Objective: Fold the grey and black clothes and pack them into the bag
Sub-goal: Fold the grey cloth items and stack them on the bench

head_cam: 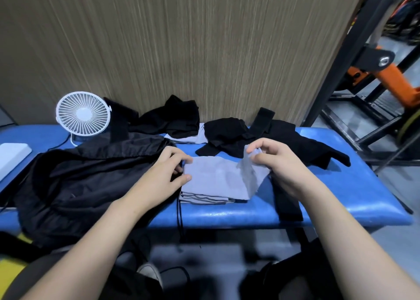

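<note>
A folded grey garment [216,181] lies at the front middle of the blue padded table [352,186]. My left hand [168,170] pinches its left edge. The garment's right corner is lifted off the table, pinched between the fingers of my right hand [279,163]. A large black bag [91,181] sprawls over the table's left half, its cord hanging off the front edge. Loose black clothes [229,136] lie behind the grey garment, and more black clothes [177,118] rest on another grey piece [188,138] against the wall.
A white desk fan [83,115] stands at the back left, with a white flat object [11,156] at the far left edge. A wood-grain wall panel rises behind the table. Black and orange metal framing [375,77] stands to the right.
</note>
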A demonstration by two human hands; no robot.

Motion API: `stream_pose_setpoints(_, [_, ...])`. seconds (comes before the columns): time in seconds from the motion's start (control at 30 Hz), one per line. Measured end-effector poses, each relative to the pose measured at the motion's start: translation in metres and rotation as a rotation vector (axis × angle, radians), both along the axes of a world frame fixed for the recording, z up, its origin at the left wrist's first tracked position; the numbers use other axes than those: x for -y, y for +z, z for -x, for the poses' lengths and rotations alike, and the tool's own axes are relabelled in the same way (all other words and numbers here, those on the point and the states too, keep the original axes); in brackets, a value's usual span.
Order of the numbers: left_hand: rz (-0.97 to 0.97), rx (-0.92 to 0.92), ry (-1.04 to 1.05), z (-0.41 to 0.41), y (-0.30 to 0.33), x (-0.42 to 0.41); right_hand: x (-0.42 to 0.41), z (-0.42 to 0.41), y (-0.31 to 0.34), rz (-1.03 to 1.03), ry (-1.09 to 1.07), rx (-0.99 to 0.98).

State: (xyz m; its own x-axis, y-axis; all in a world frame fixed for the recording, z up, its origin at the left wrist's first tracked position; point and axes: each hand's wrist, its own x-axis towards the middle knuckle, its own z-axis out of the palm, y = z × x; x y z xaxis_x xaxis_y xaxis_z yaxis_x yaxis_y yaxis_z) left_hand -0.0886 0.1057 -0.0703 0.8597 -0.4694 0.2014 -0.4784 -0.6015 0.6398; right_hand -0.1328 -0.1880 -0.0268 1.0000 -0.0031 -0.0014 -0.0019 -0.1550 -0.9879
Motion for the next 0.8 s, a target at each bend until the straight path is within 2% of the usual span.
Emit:
stream_pose_setpoints(0.1, [0.022,-0.025,0.062,0.000,-0.002,0.001,-0.019,-0.006,0.003,-0.101,0.050,-0.003])
stream_pose_setpoints(0.2, [0.056,-0.043,0.083,0.000,-0.003,0.002,-0.040,-0.010,0.004,-0.112,0.101,-0.005])
stream_pose_setpoints(0.47, [0.074,-0.026,0.070,-0.001,-0.004,-0.001,-0.091,-0.021,-0.003,0.060,0.177,0.003])
stream_pose_setpoints(0.57, [0.074,-0.031,0.056,0.001,-0.002,-0.002,-0.103,-0.022,-0.004,0.062,0.198,-0.008])
stream_pose_setpoints(0.8, [0.104,-0.121,0.140,0.000,0.000,-0.005,-0.114,-0.028,-0.017,0.182,0.211,-0.050])
